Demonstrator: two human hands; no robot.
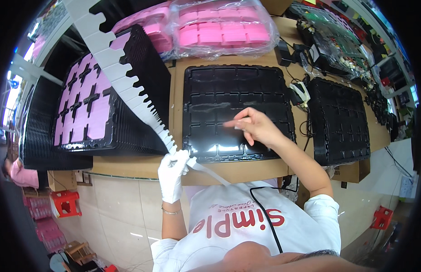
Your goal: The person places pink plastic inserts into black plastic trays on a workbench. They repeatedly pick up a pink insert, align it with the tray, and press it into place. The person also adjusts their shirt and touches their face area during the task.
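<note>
My left hand (173, 174), in a white glove, is closed around a long whitish strip (142, 109) with a notched edge. The strip runs from the upper left down into my fingers, and a narrow tail (210, 172) trails out toward my shirt. My bare right hand (253, 125) hovers over a black plastic tray (237, 93) with a grid of compartments. Its fingers are partly bent and spread, with one pointing left, slightly blurred. Nothing shows between them.
At left rises a tall stack of black trays (142, 68) with pink pieces (85, 99) in the top one. Another black tray stack (340, 120) stands at right beside cables (305, 124). Bagged pink pieces (224, 29) lie behind; circuit boards (337, 36) sit far right.
</note>
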